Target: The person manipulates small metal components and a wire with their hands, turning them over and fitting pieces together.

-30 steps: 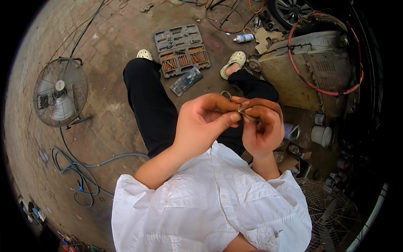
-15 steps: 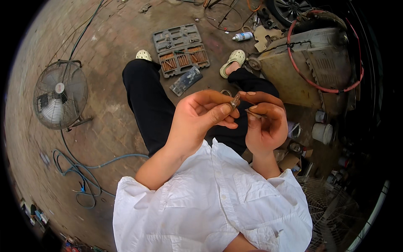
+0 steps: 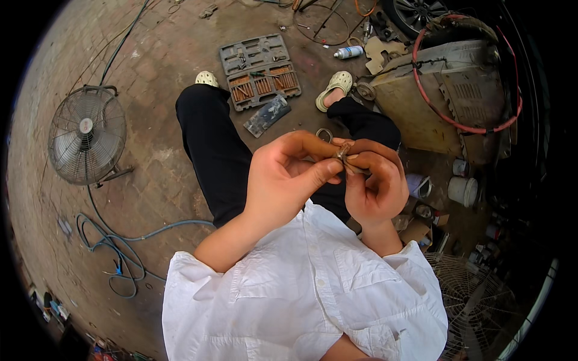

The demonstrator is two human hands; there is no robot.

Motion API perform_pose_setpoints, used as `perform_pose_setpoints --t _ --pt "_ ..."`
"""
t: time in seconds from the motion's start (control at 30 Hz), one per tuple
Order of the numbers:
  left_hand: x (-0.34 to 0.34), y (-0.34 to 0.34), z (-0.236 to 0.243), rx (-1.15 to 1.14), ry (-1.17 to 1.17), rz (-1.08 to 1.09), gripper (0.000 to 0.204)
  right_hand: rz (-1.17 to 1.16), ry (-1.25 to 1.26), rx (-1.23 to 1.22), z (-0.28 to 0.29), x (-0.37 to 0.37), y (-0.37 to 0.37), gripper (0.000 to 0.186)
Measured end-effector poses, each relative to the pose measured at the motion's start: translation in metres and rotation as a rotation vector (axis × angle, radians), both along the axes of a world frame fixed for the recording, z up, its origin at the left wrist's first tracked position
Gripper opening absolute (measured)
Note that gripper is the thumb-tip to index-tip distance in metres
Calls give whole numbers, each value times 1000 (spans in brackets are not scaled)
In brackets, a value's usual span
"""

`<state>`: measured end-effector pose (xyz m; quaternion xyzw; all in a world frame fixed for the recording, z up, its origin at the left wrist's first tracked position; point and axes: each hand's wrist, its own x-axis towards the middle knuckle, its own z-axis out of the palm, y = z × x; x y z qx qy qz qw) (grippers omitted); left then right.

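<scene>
Down on the brick floor at twelve o'clock from the hands lies an open grey plastic tool case [image 3: 260, 71], its moulded slots holding rows of copper-coloured bits and a few dark tools; a flat grey lid-like piece [image 3: 267, 115] lies just beside it at its six o'clock edge. At three o'clock from the hands stands a small white bucket [image 3: 462, 191], what is inside too dim to tell. Both hands meet in front of the chest: the left hand [image 3: 283, 180] pinches with thumb and forefinger, and the right hand [image 3: 374, 183] curls closed, its fingertips touching the left's. Between them, at the meeting point, sits a small metallic part [image 3: 341, 151], gripped by both hands and mostly covered by fingers, so its shape is hard to make out. A thin metal ring [image 3: 324, 134] shows just at twelve o'clock of the left forefinger; whether it is held or lies below cannot be told. At nine o'clock stands a round wire-caged floor fan [image 3: 87, 135], and a blue-grey hose [image 3: 120, 246] coils at seven o'clock. A second wire fan guard [image 3: 475, 301] at four o'clock is cut off by the dark rim.
</scene>
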<state>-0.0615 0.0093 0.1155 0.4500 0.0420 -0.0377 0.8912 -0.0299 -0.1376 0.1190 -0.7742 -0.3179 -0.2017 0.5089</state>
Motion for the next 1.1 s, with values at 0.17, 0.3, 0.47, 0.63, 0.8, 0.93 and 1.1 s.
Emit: perform_pose_setpoints --t 0.17,0.3,0.47,0.63,0.8,0.93,1.1 --pt "1 4 4 28 -2 -30 19 41 104 -2 3 2 -7 21" --pt "-2 0 1 65 -12 15 19 47 162 19 2 2 -8 20" --pt "-2 -1 -2 480 -200 121 19 20 82 -22 0 2 -3 19" --pt "0 1 1 58 18 -5 18 0 75 -54 0 2 -8 19" --pt "0 1 -2 201 -45 26 17 4 39 -68 4 4 -3 19" --pt "0 1 -2 88 -32 33 16 20 97 -23 -2 5 -7 18" --pt "1 1 2 178 -36 67 17 20 177 114 -7 3 -4 10"
